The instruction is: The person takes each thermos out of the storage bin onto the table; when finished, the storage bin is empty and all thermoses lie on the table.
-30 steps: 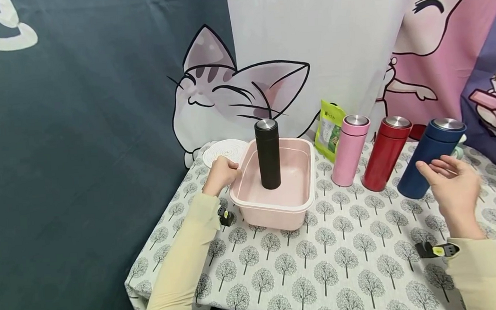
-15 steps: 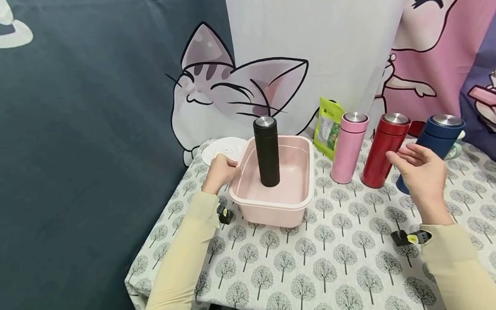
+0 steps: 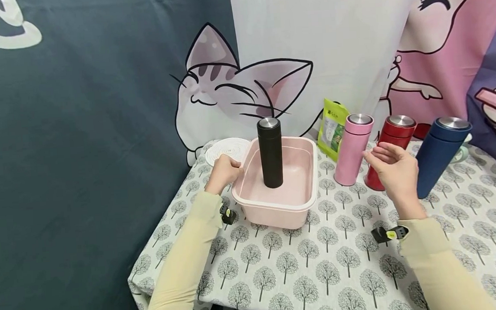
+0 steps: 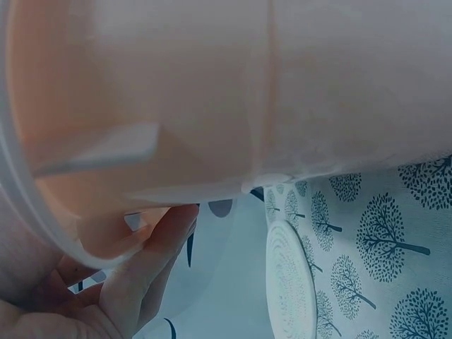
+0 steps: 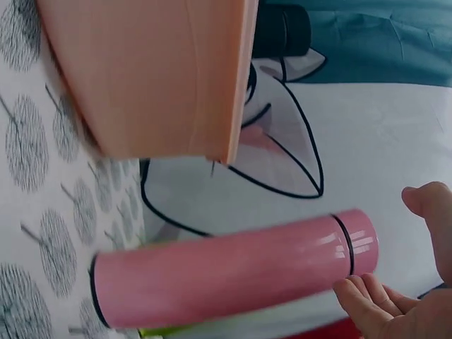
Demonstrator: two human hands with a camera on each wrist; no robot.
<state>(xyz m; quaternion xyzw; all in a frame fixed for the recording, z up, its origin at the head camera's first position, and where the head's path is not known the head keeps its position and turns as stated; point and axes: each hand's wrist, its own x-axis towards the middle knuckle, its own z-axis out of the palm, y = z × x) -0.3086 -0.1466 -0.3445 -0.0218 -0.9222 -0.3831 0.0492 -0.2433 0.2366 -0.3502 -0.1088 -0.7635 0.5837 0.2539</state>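
Note:
My left hand (image 3: 223,174) grips the left rim of a pale pink plastic basin (image 3: 273,220). The left wrist view shows my fingers (image 4: 159,275) curled at the rim. Inside the basin a black thermos bottle (image 3: 271,156) stands upright. My right hand (image 3: 394,172) holds nothing; in the head view it lies in front of a red thermos bottle (image 3: 396,134) and covers part of it. In the right wrist view, its thumb and fingers stand apart by the lid end of a pink thermos bottle (image 5: 226,272). A blue thermos bottle (image 3: 441,155) stands to the right.
A round white mat (image 3: 227,149) lies behind the basin on the left. Behind the pink bottle is a green pouch (image 3: 332,128). A pale green cup (image 3: 461,154) is partly hidden by the blue bottle. The tablecloth (image 3: 320,283) has a tree print.
My right hand has moved left, from in front of the blue bottle past the red one towards the pink bottle. My left hand has kept hold of the basin, which stays put.

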